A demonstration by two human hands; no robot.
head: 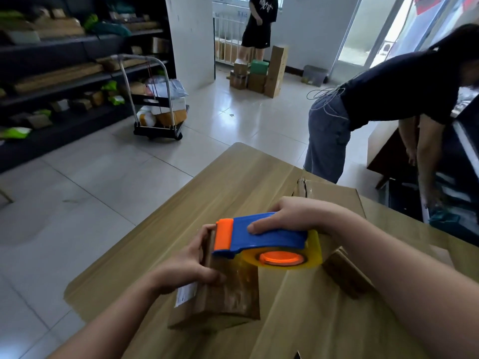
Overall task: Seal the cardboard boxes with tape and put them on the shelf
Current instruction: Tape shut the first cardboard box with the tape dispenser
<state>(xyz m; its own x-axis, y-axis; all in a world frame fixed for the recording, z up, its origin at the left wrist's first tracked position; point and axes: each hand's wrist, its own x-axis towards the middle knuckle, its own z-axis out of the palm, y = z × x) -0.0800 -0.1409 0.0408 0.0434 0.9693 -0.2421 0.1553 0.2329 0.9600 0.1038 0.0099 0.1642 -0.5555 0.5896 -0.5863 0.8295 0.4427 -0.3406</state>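
The left hand [186, 265] grips a small box [228, 294] on the desk [207, 198], fingers curled over its far edge. The box lies near the desk's front, its top glossy with tape and a white label on its left side. The right hand [293, 216] holds a blue and orange dispenser [264, 235] over the box's far end, its orange front close to the left fingers. A yellowish tape roll [313, 252] sits at its back. A second box [344, 275] lies to the right, apart from the first. Across the tiled floor stands a dark shelf [64, 81] full of parcels, with a loaded trolley [158, 130] beside it. A person [388, 94] bends over at the right.
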